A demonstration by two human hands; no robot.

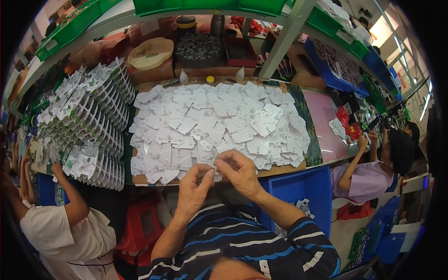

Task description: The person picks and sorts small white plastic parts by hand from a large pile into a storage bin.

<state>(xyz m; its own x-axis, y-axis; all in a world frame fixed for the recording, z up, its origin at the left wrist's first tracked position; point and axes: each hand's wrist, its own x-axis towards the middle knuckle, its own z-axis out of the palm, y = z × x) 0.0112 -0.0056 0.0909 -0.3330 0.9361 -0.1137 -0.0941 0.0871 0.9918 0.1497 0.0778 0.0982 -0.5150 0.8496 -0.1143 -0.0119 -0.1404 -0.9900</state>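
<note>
Close together at the front edge of the bench are my left hand and my right hand. Both have their fingers curled, with thumb and fingertips pinched. Whatever they hold, if anything, is too small or hidden to make out. Just beyond them spreads a wide, overlapping heap of white cards, many with small clear or grey pieces on them. My fingertips hang over the near edge of this heap.
Tall stacks of white-and-green packs stand at the left. Behind the cards are a tray of dark small parts, a cream basin and a yellow-capped jar. A blue bin sits at my right. People work on both sides.
</note>
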